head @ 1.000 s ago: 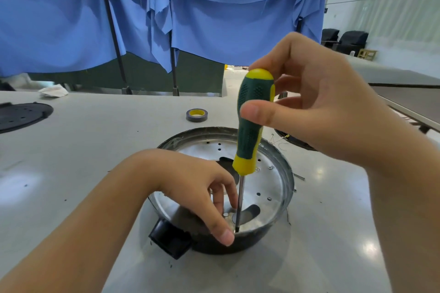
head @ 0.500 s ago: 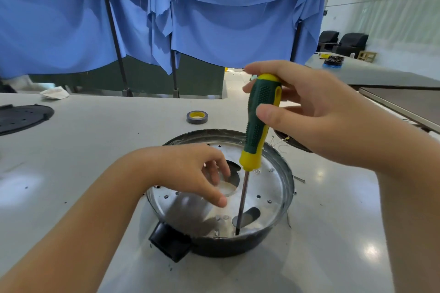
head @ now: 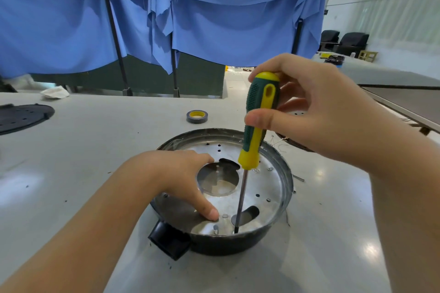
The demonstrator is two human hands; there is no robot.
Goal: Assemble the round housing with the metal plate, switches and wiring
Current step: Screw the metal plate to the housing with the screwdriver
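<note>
On the far left of the grey table (head: 95, 150) lies a black disc with holes (head: 21, 118), and behind it a crumpled white cloth (head: 55, 92). Nearer the middle, a small roll of tape (head: 197, 116) sits well apart from the work.

Next comes the left hand (head: 176, 173). Its fingers are spread and quite straight; the thumb (head: 207, 209) presses down on the metal plate (head: 269, 188), and the other fingers reach over the plate toward its big round hole. It holds nothing, it only keeps the plate steady. The plate lies inside the round housing (head: 238, 242), a dark bowl with a black boxy piece (head: 169, 242) on its near-left side.

Just to the right of the thumb stands the screwdriver (head: 258, 121), almost upright, with its top leaning a little to the right. Its tip touches the plate at the near edge, beside an oval slot; whether a screw sits under it I cannot tell. The right hand (head: 316, 112) grips the green and yellow handle from the right side, thumb in front.

I judge the next turn depends on this: the shaft must stay vertical over that point, and the left thumb is very near to it.
</note>
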